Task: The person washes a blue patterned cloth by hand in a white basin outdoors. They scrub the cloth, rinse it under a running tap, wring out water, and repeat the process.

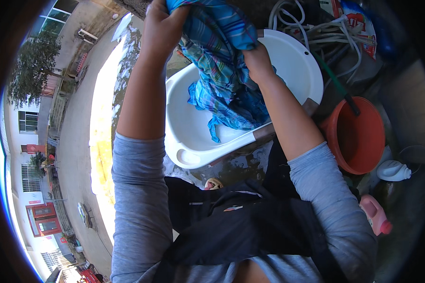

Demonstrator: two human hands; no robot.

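Note:
Both my hands grip a blue plaid cloth point(219, 67), which looks like a garment or a sheet. My left hand point(164, 26) holds it at the top of the view, where part of the hand is cut off by the picture's edge. Lower and to the right, my right hand point(258, 63) is closed around a bunched fold. The cloth hangs down from my hands, and its lower end lies heaped in a white plastic basin point(187, 127). My right forearm passes over the basin's right side and hides some of it.
At the right stands an orange bucket point(361, 138) with a green hose point(331, 74) reaching into it. A white bottle point(393, 171) and a pink jug point(374, 214) lie near it. Pale coiled hose point(340, 35) sits behind the basin. On the left stretches a concrete yard point(74, 141).

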